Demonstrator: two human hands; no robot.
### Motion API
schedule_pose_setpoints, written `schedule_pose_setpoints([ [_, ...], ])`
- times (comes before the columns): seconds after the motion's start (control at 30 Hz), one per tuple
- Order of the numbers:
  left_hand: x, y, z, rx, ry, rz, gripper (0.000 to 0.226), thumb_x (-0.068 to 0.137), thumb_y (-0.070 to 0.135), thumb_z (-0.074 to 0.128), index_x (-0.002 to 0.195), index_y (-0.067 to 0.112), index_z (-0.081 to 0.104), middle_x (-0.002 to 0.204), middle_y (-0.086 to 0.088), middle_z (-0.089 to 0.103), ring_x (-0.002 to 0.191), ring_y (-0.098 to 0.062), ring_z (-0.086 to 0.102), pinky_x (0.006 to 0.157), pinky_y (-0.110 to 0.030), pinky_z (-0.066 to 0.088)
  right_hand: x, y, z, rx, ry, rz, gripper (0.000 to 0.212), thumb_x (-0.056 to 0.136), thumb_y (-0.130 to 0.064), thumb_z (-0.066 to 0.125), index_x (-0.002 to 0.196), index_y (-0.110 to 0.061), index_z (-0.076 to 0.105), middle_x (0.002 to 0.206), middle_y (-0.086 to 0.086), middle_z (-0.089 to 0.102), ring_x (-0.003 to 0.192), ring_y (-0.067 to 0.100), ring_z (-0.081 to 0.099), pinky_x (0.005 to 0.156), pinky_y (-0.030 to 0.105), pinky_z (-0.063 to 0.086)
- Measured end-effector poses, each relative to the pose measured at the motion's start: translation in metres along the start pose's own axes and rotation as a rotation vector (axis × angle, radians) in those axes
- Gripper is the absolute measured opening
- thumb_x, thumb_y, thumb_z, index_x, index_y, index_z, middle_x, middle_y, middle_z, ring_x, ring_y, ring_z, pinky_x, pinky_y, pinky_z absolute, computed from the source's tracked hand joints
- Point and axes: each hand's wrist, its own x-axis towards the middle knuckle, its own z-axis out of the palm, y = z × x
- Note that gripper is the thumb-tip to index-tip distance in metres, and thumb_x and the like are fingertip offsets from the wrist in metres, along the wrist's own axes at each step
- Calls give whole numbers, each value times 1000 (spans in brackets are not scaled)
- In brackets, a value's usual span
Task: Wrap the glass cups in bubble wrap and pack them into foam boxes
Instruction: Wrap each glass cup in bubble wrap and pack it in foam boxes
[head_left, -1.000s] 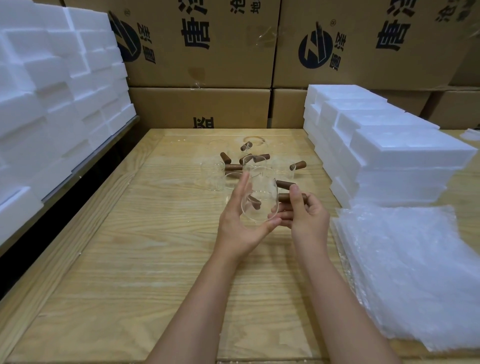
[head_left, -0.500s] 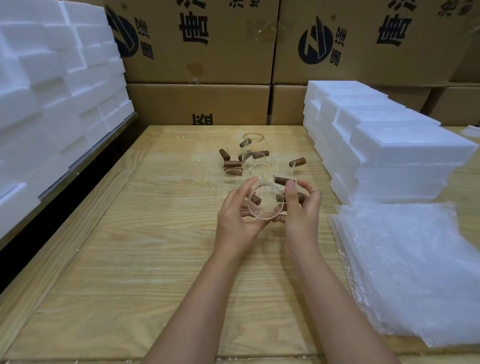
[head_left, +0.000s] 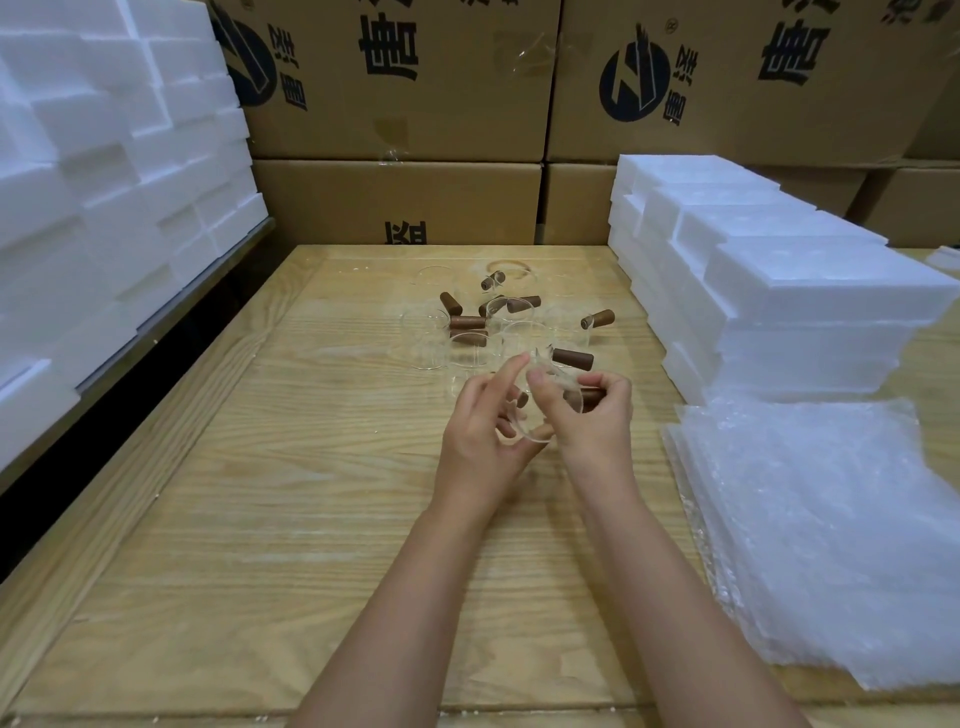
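A clear glass cup (head_left: 540, 410) with a brown wooden handle is held above the wooden table (head_left: 311, 493), its round mouth facing me. My left hand (head_left: 483, 431) cups it from the left, fingers curled round the rim. My right hand (head_left: 592, 415) grips its brown handle and right side. Several more clear cups with brown handles (head_left: 467, 332) stand in a cluster just behind my hands. A stack of bubble wrap sheets (head_left: 810, 535) lies at the right. White foam boxes (head_left: 769, 291) are stacked at the back right.
A tall pile of white foam pieces (head_left: 104, 197) fills the left side. Brown printed cardboard cartons (head_left: 405, 104) form a wall behind the table. A dark gap runs along the table's left edge.
Both hands have turned the cup between them and drawn slightly closer together. My right thumb now lies over the cup's rim. The view has shifted a little.
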Motion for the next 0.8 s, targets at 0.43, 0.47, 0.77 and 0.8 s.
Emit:
schedule_pose_setpoints([
  [0.43, 7, -4, -6, -325, 53, -341, 74, 63, 20, 91, 107, 67, 55, 92, 6, 57, 75, -10, 61, 70, -25, 56, 2, 2, -11, -218, -296, -196, 62, 62, -26, 88, 105, -42, 46, 121, -2, 31, 102, 9, 54, 84, 7, 44],
  [0.47, 8, -4, -7, -329, 55, -348, 75, 62, 21, 91, 106, 69, 54, 93, 4, 57, 75, -9, 60, 71, -27, 57, 2, 2, -12, -193, -311, -197, 59, 64, -23, 87, 105, -40, 49, 120, -1, 33, 99, 9, 55, 86, 10, 45],
  [0.77, 8, 1, -8, -370, 76, -342, 65, 66, 25, 88, 108, 64, 56, 95, 6, 58, 76, -3, 62, 68, -19, 52, 8, -1, -17, -34, -301, -173, 25, 84, -12, 70, 101, -29, 65, 112, -2, 46, 89, -1, 57, 83, 10, 45],
  [0.8, 8, 1, -8, -359, 81, -335, 66, 67, 24, 88, 110, 61, 55, 95, 5, 57, 75, -3, 61, 68, -20, 52, 8, -1, -17, -35, -290, -167, 22, 85, -15, 69, 100, -30, 66, 112, -2, 47, 90, -3, 57, 83, 9, 44],
])
